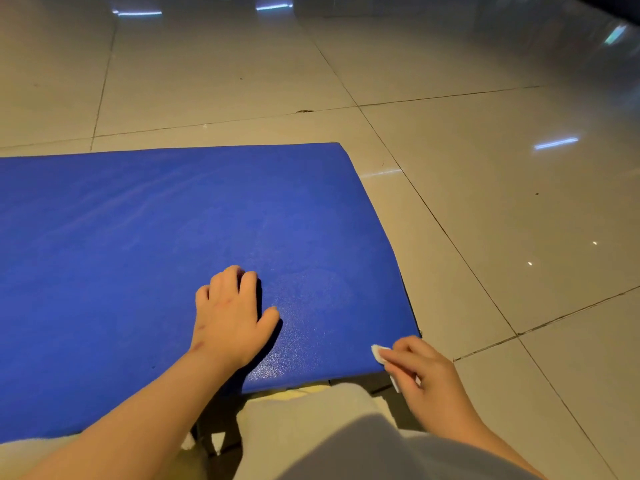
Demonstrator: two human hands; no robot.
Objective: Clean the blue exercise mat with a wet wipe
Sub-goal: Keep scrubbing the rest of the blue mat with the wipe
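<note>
Glossy beige floor tiles with dark grout lines run all around you, catching a few streaks of reflected light.

Starting out past your left hand, the blue exercise mat lies flat on those tiles and fills the left and middle of your view. Its skin is a strong blue with a fine leathery grain and soft shallow wrinkles on the far-left stretch. Between your two hands it carries a faint sheen. Its far edge sits well beyond your fingertips, and its right edge slants down towards your right hand.

Your left hand rests palm down on the mat, near its close edge. The fingers are loosely bent with the tips on the blue surface and the thumb splayed out to the right. It holds nothing.

Just right of that, at the mat's near right corner, the wet wipe shows as a small white fold. One end pokes out on the mat and another bit shows under your palm. Your right hand pinches it, with the fingers curled round it, right at that corner where mat meets floor.

Below and between your forearms sits pale clothing.

By count you have one mat, one wipe and two hands in view.
</note>
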